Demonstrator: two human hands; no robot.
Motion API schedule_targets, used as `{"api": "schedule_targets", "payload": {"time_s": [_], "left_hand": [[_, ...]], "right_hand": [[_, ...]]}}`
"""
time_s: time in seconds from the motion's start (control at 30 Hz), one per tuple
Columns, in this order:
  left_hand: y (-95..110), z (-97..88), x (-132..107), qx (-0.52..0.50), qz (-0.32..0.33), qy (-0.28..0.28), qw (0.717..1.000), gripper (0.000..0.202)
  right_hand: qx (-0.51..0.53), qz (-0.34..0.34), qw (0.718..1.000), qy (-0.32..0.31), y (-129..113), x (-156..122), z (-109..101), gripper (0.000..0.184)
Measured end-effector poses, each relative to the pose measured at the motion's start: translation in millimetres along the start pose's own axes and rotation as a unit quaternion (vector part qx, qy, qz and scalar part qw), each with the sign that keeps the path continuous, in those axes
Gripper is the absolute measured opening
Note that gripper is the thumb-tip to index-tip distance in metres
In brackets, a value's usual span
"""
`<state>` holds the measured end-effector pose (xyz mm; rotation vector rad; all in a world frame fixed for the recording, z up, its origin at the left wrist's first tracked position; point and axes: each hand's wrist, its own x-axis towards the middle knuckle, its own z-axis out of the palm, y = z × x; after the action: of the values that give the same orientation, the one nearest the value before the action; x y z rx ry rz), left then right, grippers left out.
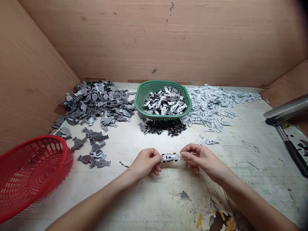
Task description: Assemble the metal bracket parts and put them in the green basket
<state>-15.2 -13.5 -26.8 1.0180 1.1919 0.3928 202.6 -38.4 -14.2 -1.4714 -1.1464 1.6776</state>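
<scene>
A small white toy race car (170,157) with black wheels is held level between my two hands, just above the worktable. My left hand (148,161) is closed, with thumb and forefinger pinching the car's left end. At the other end, my right hand (199,156) is closed too, its thumb and forefinger on the car's tip. Beyond the hands lies a heap of small black wheel parts (166,127). Near my right hand are a few loose white car bodies (211,141). Several flat grey metal pieces (98,150) lie off to the left.
A green basket (163,117) of similar cars stands at the back centre, between a grey metal-part pile (98,99) and a white-body pile (211,99). A red basket (66,146) tilts at left. At right are a black-handled tool (297,157) and metal cylinder (290,107).
</scene>
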Motion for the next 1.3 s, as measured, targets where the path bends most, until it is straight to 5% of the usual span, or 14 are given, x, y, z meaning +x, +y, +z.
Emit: {"api": "schedule_targets", "payload": {"time_s": [0.2, 0.8, 0.9, 0.97, 1.0, 1.07, 1.13, 1.2, 1.3], "left_hand": [[3.0, 1.7, -2.8, -0.031, 0.031, -0.021, 0.999, 0.018], [5.1, 5.5, -7.2, -0.018, 0.044, -0.006, 0.999, 0.018], [16.3, -6.2, -13.0, 0.061, 0.082, 0.013, 0.995, 0.024], [26.9, -23.6, -17.8, 0.203, 0.138, 0.117, 0.962, 0.032], [31.7, -34.7, -19.7, 0.291, 0.155, 0.212, 0.920, 0.037], [37.8, -59.9, -21.2, 0.450, 0.110, 0.413, 0.784, 0.052], [37.9, -86.1, -18.9, 0.531, 0.021, 0.519, 0.670, 0.071], [33.1, -109.8, -13.8, 0.543, -0.060, 0.518, 0.658, 0.084], [24.4, -133.7, -5.2, 0.513, -0.139, 0.486, 0.694, 0.093]], "right_hand": [[0.107, 0.061, 0.984, -0.126, 10.3, 4.9, 4.3, 0.032], [0.089, -0.025, 0.994, -0.056, 25.7, 1.4, 24.3, 0.038], [0.070, -0.028, 0.996, -0.046, 9.8, 6.6, 20.9, 0.037], [0.052, -0.067, 0.996, -0.027, -17.3, 20.2, 11.8, 0.033], [0.044, -0.106, 0.993, 0.002, -34.7, 31.2, 6.0, 0.031], [0.028, -0.187, 0.979, 0.079, -72.0, 60.7, -5.7, 0.029], [0.025, -0.258, 0.953, 0.157, -104.1, 94.4, -14.8, 0.032], [-0.001, -0.269, 0.939, 0.216, -123.5, 122.4, -20.0, 0.036], [-0.048, -0.261, 0.935, 0.234, -123.9, 137.2, -23.1, 0.041]]}}
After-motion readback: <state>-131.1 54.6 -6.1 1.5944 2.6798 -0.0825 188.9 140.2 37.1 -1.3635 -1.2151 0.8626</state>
